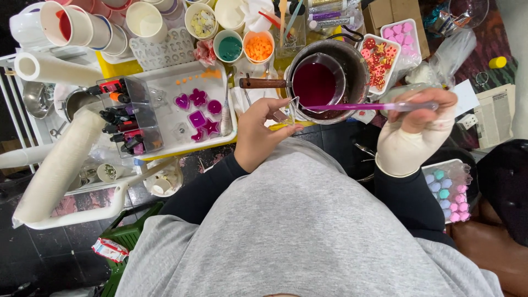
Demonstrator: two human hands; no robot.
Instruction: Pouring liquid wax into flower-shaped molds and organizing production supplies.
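Purple liquid fills a small pouring pan (315,83) with a wooden handle, set inside a larger pot (352,60) at upper centre of the frame. Just below it, the left hand (258,132) pinches a small clear cup (286,111). The right hand (418,129), wrapped in white, is closed around a purple-tinted clear stick (363,106) lying across the pot. White tray (165,82) of purple moulded shapes sits at left.

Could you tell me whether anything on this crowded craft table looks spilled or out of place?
Orange drips dot the white tray above the purple filled moulds. Several paper cups lie tipped on their sides at the far left. The right hand wears a glove or wrap; the left hand is bare.
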